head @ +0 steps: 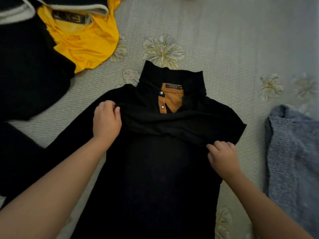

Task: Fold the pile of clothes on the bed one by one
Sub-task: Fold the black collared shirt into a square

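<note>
a black high-necked top (155,169) is shown laid flat on the floral bedsheet (233,40), collar toward 12 o'clock and hem toward 6 o'clock, running out of the lower edge of the view. a mustard placket with snap buttons (164,102) and a woven label are exposed at the neck opening. one sleeve is seen already drawn across the chest as a slanted band, running from about 10 o'clock to 4 o'clock.

the left hand (107,121) is closed on the upper edge of this band near the shoulder, fabric pinched between thumb and curled fingers. the right hand (222,157) is closed on the lower end of the band, at the side seam, the cloth being held under curled fingertips. the bulk of the garment thus lies between and below the two grips, its body extending toward 6 o'clock from both hands.

the step in hand is judged to be the setting of the folded sleeve. it would be done well if the band were pulled taut between the two grips, laid square to the side seams, and smoothed before release, so that no ridge is trapped in later folds.

at 10 o'clock a yellow t-shirt (86,40) and dark garments (25,75) await; at 3 o'clock a blue-grey knit (293,152) lies apart.
</note>
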The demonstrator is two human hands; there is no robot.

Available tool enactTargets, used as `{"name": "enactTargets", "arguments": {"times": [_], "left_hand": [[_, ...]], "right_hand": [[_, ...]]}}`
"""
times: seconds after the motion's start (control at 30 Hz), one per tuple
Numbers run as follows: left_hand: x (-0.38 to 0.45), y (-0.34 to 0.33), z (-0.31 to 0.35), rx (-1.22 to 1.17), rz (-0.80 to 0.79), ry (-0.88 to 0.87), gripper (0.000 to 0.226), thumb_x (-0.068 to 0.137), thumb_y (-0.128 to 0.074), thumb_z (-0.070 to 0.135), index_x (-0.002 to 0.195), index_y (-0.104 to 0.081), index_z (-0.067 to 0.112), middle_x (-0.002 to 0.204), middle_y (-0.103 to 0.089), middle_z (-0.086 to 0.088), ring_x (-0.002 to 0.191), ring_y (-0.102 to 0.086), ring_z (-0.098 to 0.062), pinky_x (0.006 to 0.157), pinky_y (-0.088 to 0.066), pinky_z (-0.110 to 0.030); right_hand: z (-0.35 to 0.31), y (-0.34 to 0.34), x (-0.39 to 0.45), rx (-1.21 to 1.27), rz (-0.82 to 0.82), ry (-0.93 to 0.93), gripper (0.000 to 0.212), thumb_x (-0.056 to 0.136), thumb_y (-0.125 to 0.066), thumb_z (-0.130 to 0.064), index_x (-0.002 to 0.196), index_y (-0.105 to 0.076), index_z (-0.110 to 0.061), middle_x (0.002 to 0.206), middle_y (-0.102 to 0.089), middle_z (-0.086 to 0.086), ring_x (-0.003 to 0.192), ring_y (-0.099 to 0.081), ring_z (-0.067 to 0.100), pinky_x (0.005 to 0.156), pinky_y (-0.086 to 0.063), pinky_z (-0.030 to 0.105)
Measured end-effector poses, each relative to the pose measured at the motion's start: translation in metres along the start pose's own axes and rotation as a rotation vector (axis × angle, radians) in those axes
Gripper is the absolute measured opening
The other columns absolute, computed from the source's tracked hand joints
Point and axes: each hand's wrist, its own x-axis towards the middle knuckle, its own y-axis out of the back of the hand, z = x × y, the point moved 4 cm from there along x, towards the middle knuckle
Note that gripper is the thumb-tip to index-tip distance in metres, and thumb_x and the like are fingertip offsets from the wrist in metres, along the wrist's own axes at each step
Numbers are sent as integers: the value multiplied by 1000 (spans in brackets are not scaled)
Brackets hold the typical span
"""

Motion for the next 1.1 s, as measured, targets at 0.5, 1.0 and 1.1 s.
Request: {"name": "enactTargets", "arguments": {"times": [0.5, 1.0, 1.1], "left_hand": [[-49, -29, 50, 174, -118, -708, 30, 74, -47, 5, 93, -66, -7, 99, -63, -29, 94, -62, -44, 79, -48, -52], [-55, -94, 125, 104, -377, -732, 20, 79, -59, 10, 91, -69, -3, 97, -67, -20, 90, -64, -37, 68, -53, -45], [-46, -108, 134, 180, -369, -661, 36, 68, -76, 3, 102, -66, -4, 108, -64, -22, 105, -59, -40, 81, -47, -53]], "right_hand": [[57, 3, 22, 273, 118, -133, 30, 77, -45, -4, 92, -66, 11, 90, -66, 26, 82, -64, 41, 72, -51, 47], [146, -27, 67, 272, -304, -512, 25, 87, -42, -8, 97, -64, -8, 106, -64, 14, 107, -50, 32, 92, -29, 36], [149, -31, 60, 400, -375, -442, 36, 80, -38, -25, 95, -67, -10, 103, -66, 8, 107, -50, 28, 93, -31, 36]]}}
